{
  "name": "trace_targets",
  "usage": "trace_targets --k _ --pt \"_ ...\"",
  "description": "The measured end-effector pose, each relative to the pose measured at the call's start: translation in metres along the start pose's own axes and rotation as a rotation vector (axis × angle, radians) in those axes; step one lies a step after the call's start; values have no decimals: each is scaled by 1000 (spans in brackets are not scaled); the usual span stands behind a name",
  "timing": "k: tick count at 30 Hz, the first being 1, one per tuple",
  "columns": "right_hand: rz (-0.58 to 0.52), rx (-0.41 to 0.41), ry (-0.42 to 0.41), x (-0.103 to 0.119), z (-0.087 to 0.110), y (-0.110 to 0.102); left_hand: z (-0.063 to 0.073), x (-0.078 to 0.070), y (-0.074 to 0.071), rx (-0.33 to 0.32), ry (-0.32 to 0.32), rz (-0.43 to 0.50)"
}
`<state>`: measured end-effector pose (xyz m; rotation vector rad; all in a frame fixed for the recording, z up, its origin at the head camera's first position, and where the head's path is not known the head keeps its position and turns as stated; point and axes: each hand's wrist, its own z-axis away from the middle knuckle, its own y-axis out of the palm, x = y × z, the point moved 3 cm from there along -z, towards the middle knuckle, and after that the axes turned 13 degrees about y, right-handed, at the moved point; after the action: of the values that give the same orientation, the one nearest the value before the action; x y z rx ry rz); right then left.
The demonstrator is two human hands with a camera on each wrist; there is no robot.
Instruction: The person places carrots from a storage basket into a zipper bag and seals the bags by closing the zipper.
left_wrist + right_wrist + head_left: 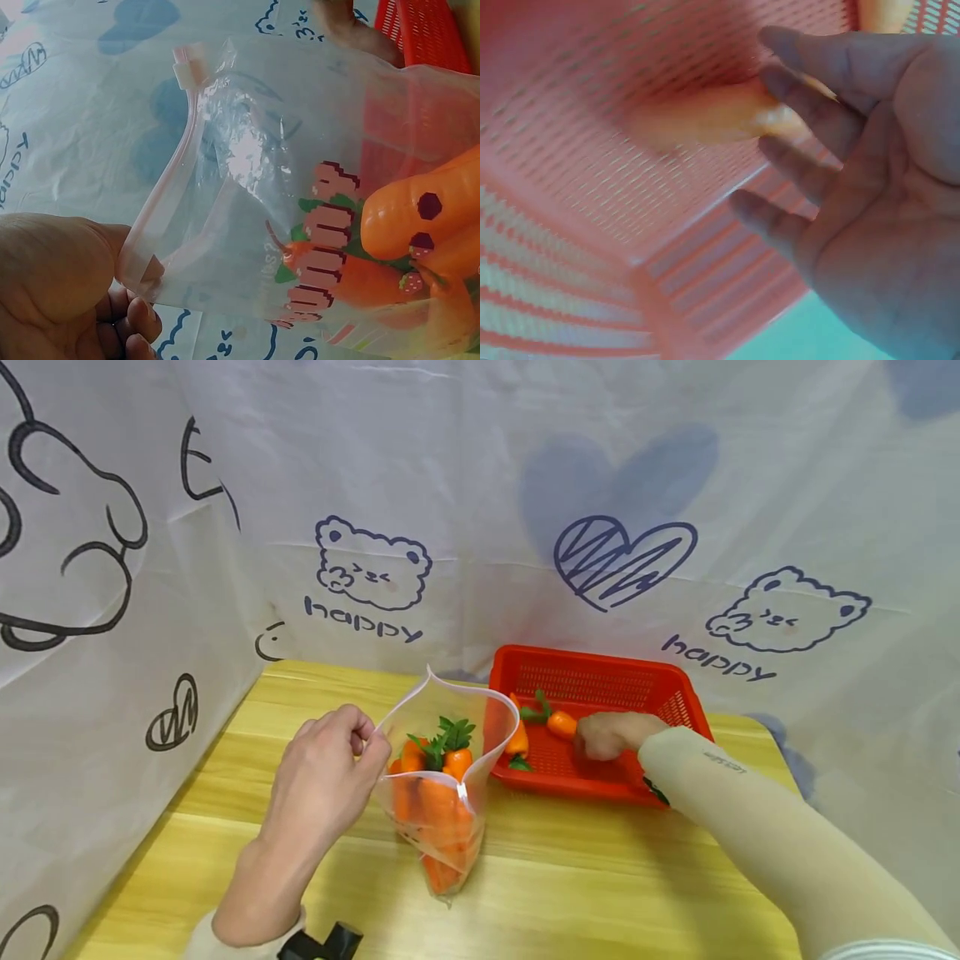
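Observation:
My left hand [330, 768] pinches the rim of a clear zip bag [480, 693] between thumb and fingers, and the bag's mouth gapes. Inside the bag are several orange carrot-shaped vegetables [442, 810], some with green leafy tops. In the left wrist view the bag's slider [190, 69] sits at one end of the zip. My right hand [611, 735] is down in the red basket [600, 781], at an orange carrot-shaped vegetable [561, 725] with a green stem. The right wrist view shows its fingers spread and loosely bent beside an orange vegetable [712, 116], which is blurred.
Another orange vegetable [517, 742] with a green end lies at the basket's left side. Basket and bag are on a yellow wood-grain table [585, 877]. A white printed cloth [480, 510] hangs behind the table and on its left.

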<state>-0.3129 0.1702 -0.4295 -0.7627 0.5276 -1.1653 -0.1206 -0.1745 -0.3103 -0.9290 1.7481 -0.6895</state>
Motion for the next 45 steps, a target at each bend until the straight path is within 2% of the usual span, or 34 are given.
trace_targets --k 3,6,9,11,15,21,24,28,34,40,43,45 --pt "-131 -101 -39 -21 5 4 0 1 -2 9 -6 5" --pt "-264 -239 13 -47 8 5 -1 2 -5 10 -2 10" --pt "-284 -354 92 -65 7 5 0 5 -7 11 3 1" --pt "-255 -384 120 -68 3 5 0 6 -10 15 1 -8" --pt "-167 -365 80 -57 -5 8 1 8 -11 28 -9 -21" --pt "2 -352 18 -33 -2 5 1 5 -8 40 -10 -13" --pt "-10 -298 18 -25 -4 6 1 4 -7 44 -11 -12" --pt "-37 -263 34 -23 -9 17 2 2 -6 45 -7 -15" --pt "-120 -307 87 -37 -10 35 3 0 -5 54 -18 -13" --pt "-232 -315 132 -55 -7 42 4 -1 -6 43 -7 -17" --pt "-235 -339 148 -58 -6 44 3 -2 -7 41 -7 -15" --pt "-193 -365 156 -58 -7 45 3 -3 -6 45 -10 -14"
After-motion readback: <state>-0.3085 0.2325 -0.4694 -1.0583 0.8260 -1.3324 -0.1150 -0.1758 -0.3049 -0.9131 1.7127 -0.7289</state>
